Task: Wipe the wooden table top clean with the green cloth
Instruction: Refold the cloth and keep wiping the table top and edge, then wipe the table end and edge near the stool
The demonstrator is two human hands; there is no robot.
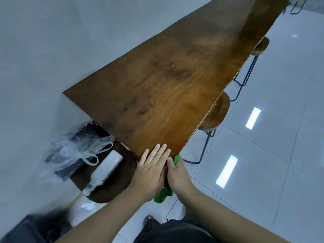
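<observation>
Head view puts you at the near corner of the wooden table top (166, 88). I judge the wiping barely begun, with the whole long board ahead left to do. Your left hand (150, 170) lies flat on the corner, fingers straight. Your right hand (179, 176) grips the bunched green cloth (163, 195), whose long axis runs from the corner edge back toward you.

Green cloth (162, 196): middle hidden between left grip (150, 167) and right grip (178, 174). Table (175, 85): far end cut by the top edge. Plastic bag (78, 151): blurred, contents indistinct. Bottle (105, 171): label too small to read.
</observation>
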